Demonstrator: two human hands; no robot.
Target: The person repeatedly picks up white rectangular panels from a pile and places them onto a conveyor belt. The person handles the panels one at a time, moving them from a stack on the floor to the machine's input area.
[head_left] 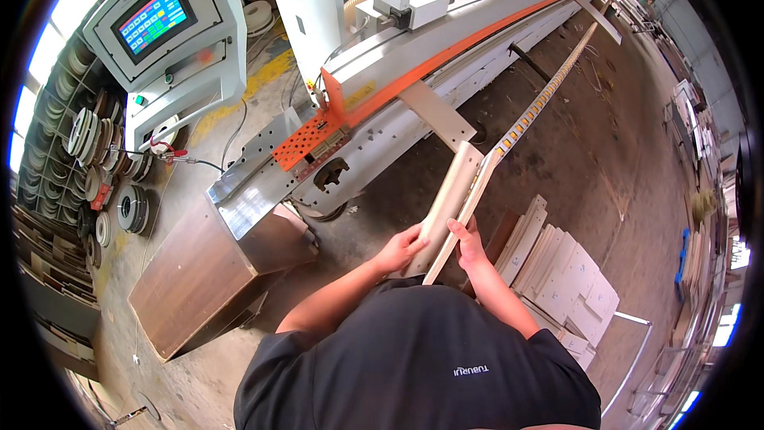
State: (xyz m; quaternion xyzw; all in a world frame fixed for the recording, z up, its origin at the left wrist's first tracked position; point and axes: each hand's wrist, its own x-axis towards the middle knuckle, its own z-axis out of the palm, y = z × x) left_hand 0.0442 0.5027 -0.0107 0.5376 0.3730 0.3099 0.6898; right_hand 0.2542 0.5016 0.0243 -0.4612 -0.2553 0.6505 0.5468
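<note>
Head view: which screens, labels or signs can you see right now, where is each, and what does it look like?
Touchscreen: upper left, set in a pale grey control cabinet; rectangular, blue with red, green and yellow tiles.
Shirt print: bottom centre, on the person's black shirt; small and white.
No packages or signs can be made out.

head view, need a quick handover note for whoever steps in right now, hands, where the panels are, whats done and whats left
Left hand: holds the near end of a light wooden panel strip from the left side.
Right hand: grips the right edge of the same strip, which stands on edge, its far end pointing toward the long edge-banding machine.
Another panel lies at the machine's orange feed track.
Stack of light panels lies on the floor to the right.
Done: one strip lifted in both hands.
Left: the held strip has not reached the track; the floor stack is untouched.
</note>
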